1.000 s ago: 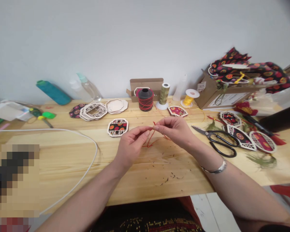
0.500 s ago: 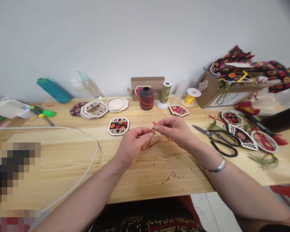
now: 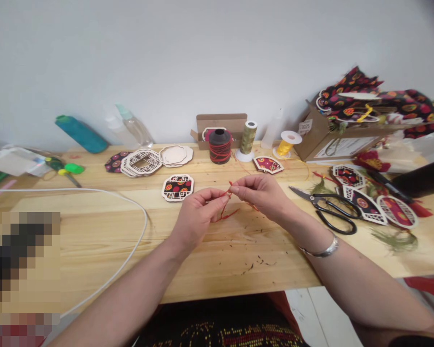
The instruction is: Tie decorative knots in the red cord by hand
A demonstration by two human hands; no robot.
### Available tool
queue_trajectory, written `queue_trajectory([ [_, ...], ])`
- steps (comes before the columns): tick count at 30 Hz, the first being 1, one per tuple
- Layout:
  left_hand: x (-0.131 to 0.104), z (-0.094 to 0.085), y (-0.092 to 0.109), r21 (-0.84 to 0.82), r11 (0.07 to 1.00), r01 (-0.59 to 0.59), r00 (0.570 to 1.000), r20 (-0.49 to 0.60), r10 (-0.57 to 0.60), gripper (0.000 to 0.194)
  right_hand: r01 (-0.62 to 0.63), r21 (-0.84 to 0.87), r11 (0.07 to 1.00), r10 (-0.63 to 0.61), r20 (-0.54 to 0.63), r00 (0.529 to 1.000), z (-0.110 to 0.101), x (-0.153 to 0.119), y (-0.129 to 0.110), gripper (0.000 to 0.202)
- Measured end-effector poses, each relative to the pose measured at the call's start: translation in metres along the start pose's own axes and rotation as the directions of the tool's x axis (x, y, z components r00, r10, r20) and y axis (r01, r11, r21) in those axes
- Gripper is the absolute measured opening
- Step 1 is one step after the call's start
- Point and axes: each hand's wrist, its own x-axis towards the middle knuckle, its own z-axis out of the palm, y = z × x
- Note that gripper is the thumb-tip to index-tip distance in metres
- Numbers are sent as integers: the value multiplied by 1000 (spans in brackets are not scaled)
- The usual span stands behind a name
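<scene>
Left hand (image 3: 198, 219) and right hand (image 3: 262, 195) raised, fingers pinched, tips meeting

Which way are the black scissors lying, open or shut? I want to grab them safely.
Open. The black scissors lie flat on the table, to the right of the right hand, with handle loops spread and blades parted.

A red thread (image 3: 227, 205) is pinched between the left hand (image 3: 198, 217) and right hand (image 3: 262, 193) above the desk (image 3: 94, 241); black scissors (image 3: 329, 209) are seen just right.
</scene>
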Motion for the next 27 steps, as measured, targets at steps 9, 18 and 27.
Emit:
queue_trajectory([
  [9, 1, 1, 0, 6, 1000, 19, 1000, -9, -19, 12, 8, 7, 1000, -8, 17, 1000, 0, 1, 1, 23],
  [18, 1, 0, -1, 25, 999, 35, 999, -36, -34, 18, -34, 68, 997, 29, 73, 997, 0, 1, -1, 30],
  [27, 1, 1, 2, 39, 999, 30, 995, -91, -27, 19, -127, 261, 957, 105, 97, 990, -2, 4, 4, 34],
])
